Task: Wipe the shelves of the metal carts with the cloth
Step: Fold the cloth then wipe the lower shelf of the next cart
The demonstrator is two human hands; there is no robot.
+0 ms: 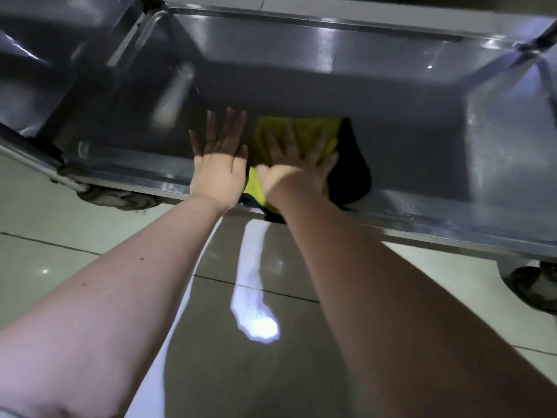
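Note:
A low shelf (422,140) of a metal cart fills the upper half of the view, its steel surface dark and shiny. A yellow cloth (304,131) with a black part on its right side lies on the shelf near the front rim and hangs a little over the edge. My right hand (297,167) presses flat on the cloth with fingers spread. My left hand (220,158) lies flat on the bare shelf just left of the cloth, fingers straight.
A second metal cart (60,70) stands at the left, touching this one. Caster wheels show at the lower left (120,202) and far right (536,288). A glossy tiled floor (90,224) with a bright light reflection lies below the shelf rim.

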